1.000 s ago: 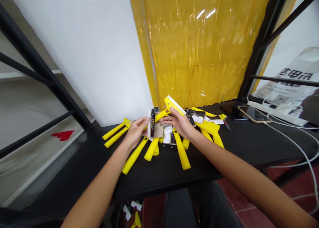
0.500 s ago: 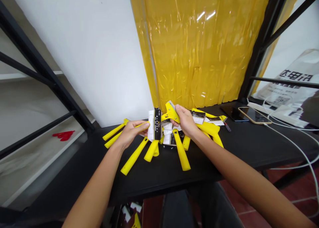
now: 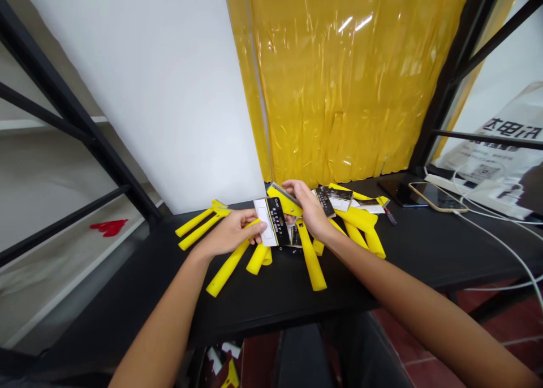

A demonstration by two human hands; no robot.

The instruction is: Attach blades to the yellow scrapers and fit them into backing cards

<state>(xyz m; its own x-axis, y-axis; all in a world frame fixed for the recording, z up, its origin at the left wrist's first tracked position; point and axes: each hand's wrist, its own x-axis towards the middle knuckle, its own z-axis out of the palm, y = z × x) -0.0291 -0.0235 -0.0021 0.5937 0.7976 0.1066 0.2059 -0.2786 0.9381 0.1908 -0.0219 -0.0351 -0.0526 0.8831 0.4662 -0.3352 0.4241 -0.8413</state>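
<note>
My left hand is closed around the yellow handle of a scraper, with the thumb resting by a black-and-white printed card on that handle. At the other end, my right hand curls its fingers around the yellow scraper head, beside the metal blade edge. Its thumb is mostly hidden. Under and around both hands lie several more yellow scrapers, some with cards, their handles fanned toward the near edge.
The black shelf top carries a smartphone with white cables and a power strip at right. A red-handled tool lies beyond the pile. Black metal frame bars slope at both sides; yellow film hangs behind.
The scraper has been lowered and tilted, its head swinging left and down. My left hand has moved slightly right, and my right hand's fingers now reach over the head's blade side.
</note>
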